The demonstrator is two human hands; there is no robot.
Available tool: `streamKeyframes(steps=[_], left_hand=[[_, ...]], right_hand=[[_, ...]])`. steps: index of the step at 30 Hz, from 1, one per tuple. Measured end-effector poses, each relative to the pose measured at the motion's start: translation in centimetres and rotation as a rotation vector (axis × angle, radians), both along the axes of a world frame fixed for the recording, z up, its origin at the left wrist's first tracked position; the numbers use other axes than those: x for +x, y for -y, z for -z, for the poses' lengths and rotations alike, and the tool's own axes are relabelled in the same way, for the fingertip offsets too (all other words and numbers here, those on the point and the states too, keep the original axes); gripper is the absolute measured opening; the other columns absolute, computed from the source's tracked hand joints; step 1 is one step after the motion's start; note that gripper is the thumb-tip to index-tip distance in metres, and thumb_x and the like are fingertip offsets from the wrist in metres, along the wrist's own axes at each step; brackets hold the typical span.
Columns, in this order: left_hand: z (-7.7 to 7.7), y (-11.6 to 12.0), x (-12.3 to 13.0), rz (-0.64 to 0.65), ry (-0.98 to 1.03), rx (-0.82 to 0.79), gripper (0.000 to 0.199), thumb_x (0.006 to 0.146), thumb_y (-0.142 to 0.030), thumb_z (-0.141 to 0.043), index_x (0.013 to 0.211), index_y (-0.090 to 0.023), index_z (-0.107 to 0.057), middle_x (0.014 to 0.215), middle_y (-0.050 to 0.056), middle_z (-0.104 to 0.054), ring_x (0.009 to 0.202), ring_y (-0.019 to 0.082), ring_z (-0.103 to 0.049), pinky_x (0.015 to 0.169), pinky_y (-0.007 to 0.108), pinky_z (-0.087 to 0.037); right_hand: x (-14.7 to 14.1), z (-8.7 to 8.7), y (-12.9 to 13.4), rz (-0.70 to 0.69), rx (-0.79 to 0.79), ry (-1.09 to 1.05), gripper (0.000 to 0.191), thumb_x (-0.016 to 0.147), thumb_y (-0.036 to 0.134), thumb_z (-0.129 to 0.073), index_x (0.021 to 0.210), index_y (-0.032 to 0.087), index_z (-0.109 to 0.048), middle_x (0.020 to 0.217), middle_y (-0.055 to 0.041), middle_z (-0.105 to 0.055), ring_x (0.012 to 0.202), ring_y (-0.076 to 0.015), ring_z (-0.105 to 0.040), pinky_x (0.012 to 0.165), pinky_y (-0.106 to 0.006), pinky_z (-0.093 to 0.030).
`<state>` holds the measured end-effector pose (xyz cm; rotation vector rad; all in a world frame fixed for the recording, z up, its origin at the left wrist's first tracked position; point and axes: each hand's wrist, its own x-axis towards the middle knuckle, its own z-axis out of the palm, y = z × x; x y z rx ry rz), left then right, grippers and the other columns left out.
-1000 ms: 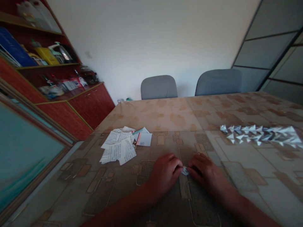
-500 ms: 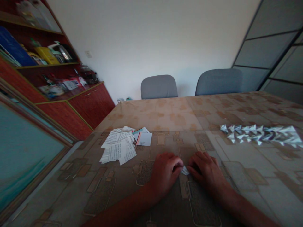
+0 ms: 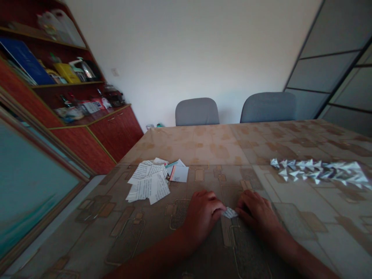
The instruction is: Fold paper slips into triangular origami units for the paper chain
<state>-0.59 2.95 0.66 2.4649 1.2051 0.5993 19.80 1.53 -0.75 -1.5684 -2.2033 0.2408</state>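
Observation:
A small folded piece of printed paper point(image 3: 230, 212) lies between my two hands, low over the patterned tablecloth. My left hand point(image 3: 205, 211) pinches its left corner between thumb and curled fingers. At its right corner, my right hand point(image 3: 257, 209) also has thumb and fingers closed on the paper's edge. To the left lies a loose pile of printed paper pieces point(image 3: 149, 184), with a pinkish-edged white card point(image 3: 179, 174) on its right side. Over on the right, folded paper pieces point(image 3: 316, 170) with pointed tips form a long row.
The table point(image 3: 203, 145) reaches back to two grey chairs point(image 3: 197, 111) by the wall. A red-brown cabinet point(image 3: 116, 130) with filled shelves stands at the left. Grey panelled doors point(image 3: 322, 73) are at the right.
My right hand has shifted slightly right, so more of the folded paper shows between the hands. The whole view has tilted up a little.

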Motion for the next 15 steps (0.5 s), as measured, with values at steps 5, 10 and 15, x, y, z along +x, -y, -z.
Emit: streamKeyframes(steps=[5, 10, 15], left_hand=[[0.2, -0.1, 0.0, -0.013, 0.017, -0.015, 0.004, 0.084, -0.023, -0.071, 0.085, -0.025, -0.074, 0.080, -0.001, -0.067, 0.083, 0.018, -0.059, 0.074, 0.029, -0.035], [0.2, 0.0, -0.1, -0.009, 0.031, -0.021, 0.007, 0.086, -0.020, -0.068, 0.086, -0.025, -0.073, 0.080, -0.001, -0.065, 0.082, 0.017, -0.058, 0.075, 0.030, -0.035], [0.0, 0.0, -0.4, 0.024, -0.008, -0.011, 0.006, 0.082, -0.026, -0.071, 0.088, -0.024, -0.073, 0.081, 0.000, -0.065, 0.083, 0.018, -0.058, 0.074, 0.030, -0.036]], right_hand=[[0.2, -1.0, 0.3, -0.138, 0.015, -0.047, 0.014, 0.086, 0.009, -0.061, 0.080, 0.022, -0.063, 0.081, -0.0011, -0.065, 0.079, -0.0199, -0.059, 0.071, -0.031, -0.041], [-0.2, -2.3, 1.0, -0.321, 0.079, -0.012, 0.004, 0.087, 0.021, -0.068, 0.087, 0.025, -0.069, 0.083, 0.0010, -0.069, 0.084, -0.0207, -0.059, 0.082, -0.037, -0.036], [-0.2, -3.2, 0.8, -0.360, 0.076, 0.091, 0.008, 0.089, 0.022, -0.066, 0.088, 0.027, -0.071, 0.083, 0.0015, -0.070, 0.087, -0.0211, -0.058, 0.084, -0.038, -0.037]])
